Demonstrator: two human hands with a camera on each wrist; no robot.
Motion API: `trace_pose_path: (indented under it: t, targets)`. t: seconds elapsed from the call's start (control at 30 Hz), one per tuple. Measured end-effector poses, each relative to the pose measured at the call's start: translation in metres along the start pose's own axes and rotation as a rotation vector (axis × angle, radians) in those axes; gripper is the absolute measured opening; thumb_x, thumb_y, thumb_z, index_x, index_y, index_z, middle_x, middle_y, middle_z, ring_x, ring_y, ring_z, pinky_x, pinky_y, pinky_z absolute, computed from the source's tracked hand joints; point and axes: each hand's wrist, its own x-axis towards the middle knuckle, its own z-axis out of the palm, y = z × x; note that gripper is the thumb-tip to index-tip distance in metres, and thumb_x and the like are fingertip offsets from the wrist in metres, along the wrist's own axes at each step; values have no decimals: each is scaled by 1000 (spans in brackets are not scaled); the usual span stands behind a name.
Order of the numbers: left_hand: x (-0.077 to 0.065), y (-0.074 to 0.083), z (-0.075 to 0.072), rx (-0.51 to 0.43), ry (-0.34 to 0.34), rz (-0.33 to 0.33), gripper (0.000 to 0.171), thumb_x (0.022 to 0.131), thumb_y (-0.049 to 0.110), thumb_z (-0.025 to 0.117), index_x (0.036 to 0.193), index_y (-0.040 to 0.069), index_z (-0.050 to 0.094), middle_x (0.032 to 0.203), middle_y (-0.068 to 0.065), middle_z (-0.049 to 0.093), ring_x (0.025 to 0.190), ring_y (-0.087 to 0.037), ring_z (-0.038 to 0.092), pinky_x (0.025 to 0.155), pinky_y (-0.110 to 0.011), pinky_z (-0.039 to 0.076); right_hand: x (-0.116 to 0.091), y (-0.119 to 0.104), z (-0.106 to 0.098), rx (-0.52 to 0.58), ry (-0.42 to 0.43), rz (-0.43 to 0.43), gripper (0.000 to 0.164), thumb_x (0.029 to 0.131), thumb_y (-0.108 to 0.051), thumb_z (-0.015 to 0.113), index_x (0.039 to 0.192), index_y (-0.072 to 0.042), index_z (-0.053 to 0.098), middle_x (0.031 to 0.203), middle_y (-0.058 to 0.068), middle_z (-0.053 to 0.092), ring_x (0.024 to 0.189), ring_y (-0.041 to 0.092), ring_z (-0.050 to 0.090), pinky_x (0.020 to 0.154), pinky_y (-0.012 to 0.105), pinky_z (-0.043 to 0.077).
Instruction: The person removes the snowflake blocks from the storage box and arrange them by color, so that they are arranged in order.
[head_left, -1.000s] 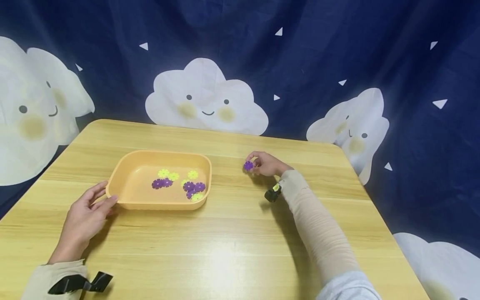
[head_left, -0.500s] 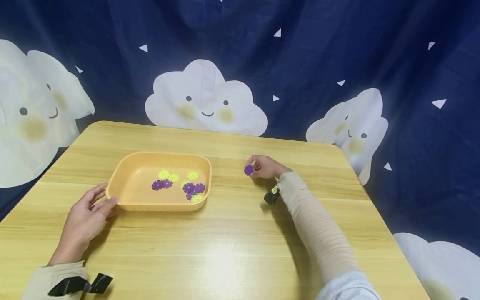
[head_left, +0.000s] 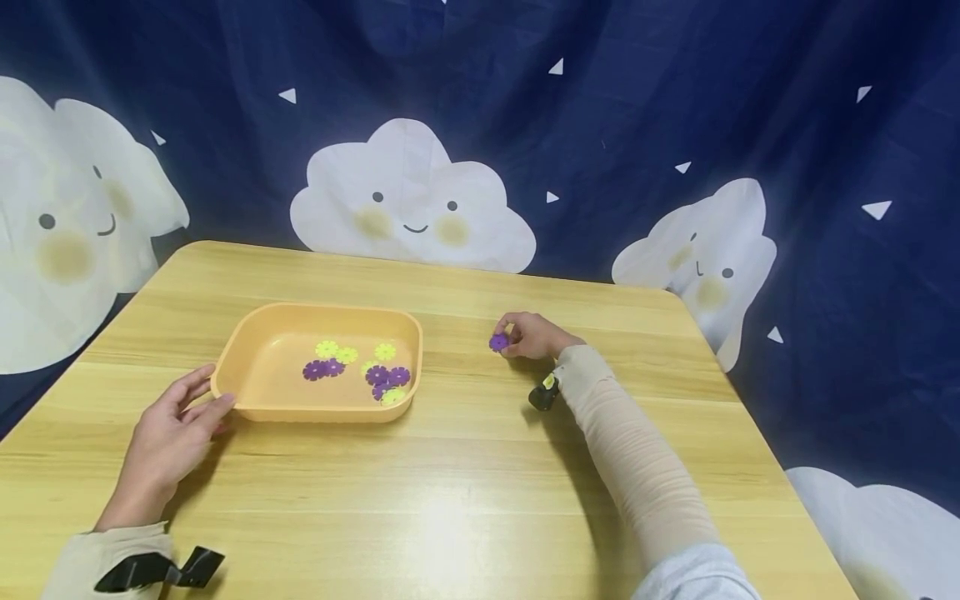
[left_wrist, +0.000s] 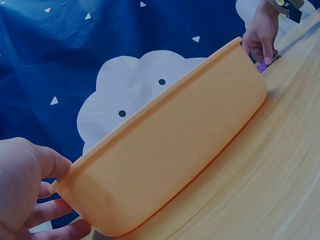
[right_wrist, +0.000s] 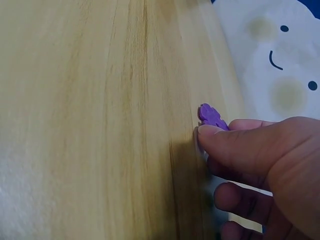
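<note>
A shallow orange plastic tray (head_left: 258, 367) stands on the left half of the table. At its near left corner my left hand (head_left: 174, 433) grips the rim, thumb in front and fingers round the left end. To the right of the tray, my right hand (head_left: 534, 335) pinches a purple flower-shaped plastic disc (head_left: 498, 342) between thumb and forefinger. In the right wrist view the purple disc (right_wrist: 212, 117) is seen partly edge-on, close over the table, its lower part hidden by the thumb. Inside the tray lie several purple discs (head_left: 315, 369) and several yellow discs (head_left: 327, 349), some overlapping.
The wooden table (head_left: 420, 475) has a rounded far edge, just short of a dark blue curtain (head_left: 600, 125) printed with smiling clouds. Black straps with small mounts (head_left: 544, 392) sit on both wrists.
My right hand with the purple disc has come down a little and toward me, then nearly stopped. The left hand and the tray stay in place.
</note>
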Motion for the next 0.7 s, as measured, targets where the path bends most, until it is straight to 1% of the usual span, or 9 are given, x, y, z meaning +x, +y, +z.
trace_pose_path:
  t: [0.13,0.2,0.3,0.43,0.53,0.7]
  targets:
    - [0,-1,0,-2,2,4,68,99,31,57,152,5,24,146,-30,35,89,20,48,67,-11,55,0,-2,1,-12,-1,22,24,87,-6,72,108,-9,60,86,6,66,77,19,61,69,29,53]
    - [0,-1,0,-4,2,6,68,99,31,57,152,5,25,146,-30,35,90,20,48,67,-11,55,2,-2,2,-11,-4,53,25,88,-6,72,110,-9,61,88,7,66,78,20,61,70,29,53]
    - [1,-1,0,-7,2,9,68,99,31,57,152,5,25,145,-29,36,90,20,48,68,-11,55,4,-2,2,-8,-5,77,26,88,-6,72,110,-9,61,88,7,66,78,20,61,68,28,53]
    - [1,-1,1,-7,6,10,68,99,31,57,152,4,25,145,-30,36,90,20,48,67,-12,55,4,-3,0,-10,-1,73,25,87,-7,73,109,-9,61,87,6,67,78,19,62,69,27,53]
    - [1,-1,1,-6,9,10,67,99,30,57,152,4,25,145,-30,36,89,20,49,67,-12,55,3,-5,-2,-14,3,65,25,87,-7,74,108,-9,61,87,6,68,78,19,63,70,29,53]
    - [0,-1,1,-6,12,7,67,99,30,57,152,4,26,145,-30,36,89,20,49,67,-12,55,2,-9,-5,-49,3,57,24,90,-8,69,112,-8,60,90,7,69,81,19,65,73,31,55]
